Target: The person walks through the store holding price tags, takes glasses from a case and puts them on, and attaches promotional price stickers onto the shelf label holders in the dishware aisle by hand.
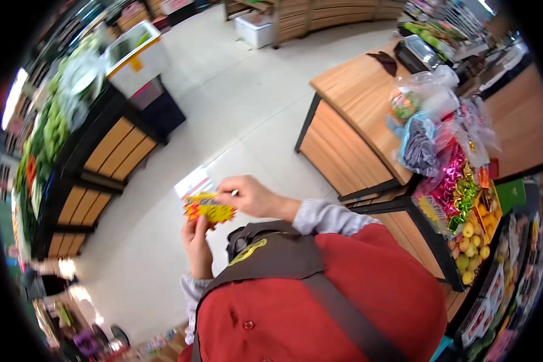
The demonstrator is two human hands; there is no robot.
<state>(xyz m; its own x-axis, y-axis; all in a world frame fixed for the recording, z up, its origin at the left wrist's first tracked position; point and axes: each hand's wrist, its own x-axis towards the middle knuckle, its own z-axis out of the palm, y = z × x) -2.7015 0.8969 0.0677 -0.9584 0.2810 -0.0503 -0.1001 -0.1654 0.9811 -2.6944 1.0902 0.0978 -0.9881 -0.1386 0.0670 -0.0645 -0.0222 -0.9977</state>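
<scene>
Left hand [197,242]: thumb and fingers pinching the yellow-and-red starburst price tag [221,213] by its lower edge, out in front of my apron [283,256]. Right hand [251,196]: fingers bunched at tag's upper right, pinching a small white-tipped item [234,192], mostly hidden. White printed card [193,182] just beyond the tag.

1. The tag [221,212] was yellow, edged in red.
2. The shirt [374,259] was red, the apron [277,265] dark brown.
3. The table [350,84] showed tan wood grain.
4. The floor [241,90] was pale grey.

Yellow-red card [216,209] in left fingers [201,227]
</scene>
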